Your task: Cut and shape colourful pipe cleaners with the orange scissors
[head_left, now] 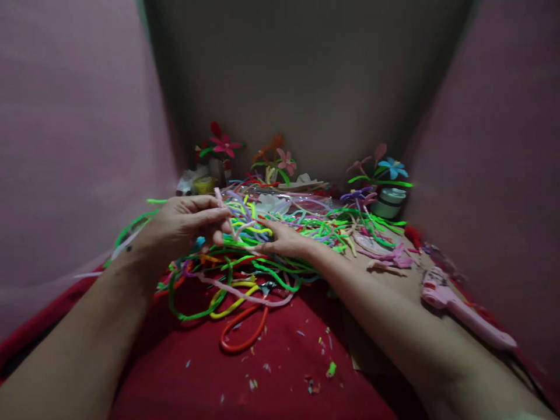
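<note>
My left hand (186,224) is closed in a pinch on a pale pink pipe cleaner (227,219) that bends up and over the pile. My right hand (286,240) lies low on a heap of coloured pipe cleaners (280,233), fingers stretched out toward the pink one and touching the strands. The heap covers the middle of a red cloth (280,361). Orange-handled scissors (245,329) lie on the cloth just below the heap, partly under the strands.
A pink glue gun (459,306) lies at the right. Finished pipe-cleaner flowers (223,146) stand at the back, one in a small pot (388,201). A yellow tape roll (203,185) sits at the back left. Small scraps dot the cloth. Pink walls close in on both sides.
</note>
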Tool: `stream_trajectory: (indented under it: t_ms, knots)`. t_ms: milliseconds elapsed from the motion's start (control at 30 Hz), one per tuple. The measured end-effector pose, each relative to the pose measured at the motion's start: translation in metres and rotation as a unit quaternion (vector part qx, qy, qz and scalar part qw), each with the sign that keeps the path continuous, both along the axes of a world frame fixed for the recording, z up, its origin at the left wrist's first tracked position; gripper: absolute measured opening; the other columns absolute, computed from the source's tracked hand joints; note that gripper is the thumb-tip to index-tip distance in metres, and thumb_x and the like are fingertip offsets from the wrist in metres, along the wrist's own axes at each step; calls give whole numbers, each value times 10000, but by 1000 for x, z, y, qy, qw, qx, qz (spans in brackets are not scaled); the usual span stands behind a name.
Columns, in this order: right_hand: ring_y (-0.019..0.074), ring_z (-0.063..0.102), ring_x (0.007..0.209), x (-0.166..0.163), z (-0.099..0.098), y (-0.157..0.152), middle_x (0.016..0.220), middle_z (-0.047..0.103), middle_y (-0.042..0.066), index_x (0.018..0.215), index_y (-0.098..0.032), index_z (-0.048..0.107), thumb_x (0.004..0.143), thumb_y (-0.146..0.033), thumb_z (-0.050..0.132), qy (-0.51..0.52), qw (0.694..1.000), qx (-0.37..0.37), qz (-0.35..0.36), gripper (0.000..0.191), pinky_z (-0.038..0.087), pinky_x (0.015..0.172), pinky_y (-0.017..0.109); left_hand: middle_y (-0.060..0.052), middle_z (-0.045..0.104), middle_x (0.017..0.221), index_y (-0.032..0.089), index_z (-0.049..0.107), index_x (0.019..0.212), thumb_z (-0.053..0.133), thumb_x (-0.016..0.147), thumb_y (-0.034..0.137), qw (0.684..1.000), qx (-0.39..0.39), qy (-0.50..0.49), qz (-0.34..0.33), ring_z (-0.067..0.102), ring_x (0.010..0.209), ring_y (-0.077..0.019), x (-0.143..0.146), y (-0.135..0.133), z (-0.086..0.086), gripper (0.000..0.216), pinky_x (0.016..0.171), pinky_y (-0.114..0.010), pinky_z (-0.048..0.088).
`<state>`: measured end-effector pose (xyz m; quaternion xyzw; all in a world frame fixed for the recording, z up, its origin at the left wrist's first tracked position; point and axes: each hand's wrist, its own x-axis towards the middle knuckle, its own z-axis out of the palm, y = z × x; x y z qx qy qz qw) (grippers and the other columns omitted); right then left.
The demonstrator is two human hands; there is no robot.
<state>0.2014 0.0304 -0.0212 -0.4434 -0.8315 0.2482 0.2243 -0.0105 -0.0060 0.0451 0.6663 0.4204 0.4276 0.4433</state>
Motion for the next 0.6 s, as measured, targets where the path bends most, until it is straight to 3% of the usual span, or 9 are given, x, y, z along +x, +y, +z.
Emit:
stream_trajectory:
  t_ms: [133,267,500,600]
  knots:
    - [259,424,1221,0,-1,0,1364,432,101,1361,-192,350,703,-504,616,2,1000,11,-5,775,347,983,378,-29,568,439,131,622,657,613,708,265,997,-36,-71,-22,438,281,-83,11,-4,1,143,253,-174,337]
    - [250,415,1223,0,-1,-1,1373,419,106,1350,-175,367,754,-481,575,18,1000,12,4,702,328,993,371,-10,598,544,155,584,691,589,706,164,986,-62,-155,-23,420,302,-54,21,-10,0,18,252,-153,341]
    - [224,484,1134,1,-1,2,1273,522,53,1313,-212,412,783,-350,572,53,998,14,21,570,353,957,357,-6,622,609,130,539,675,491,710,13,951,-43,-289,96,507,436,-45,30,1,-7,131,371,-107,401]
    - [229,478,1148,1,-4,4,1287,512,69,1327,-195,395,786,-359,565,53,998,21,25,590,350,962,362,-3,624,621,134,537,669,505,726,56,958,-15,-260,122,514,437,-60,33,-1,-7,102,372,-133,395]
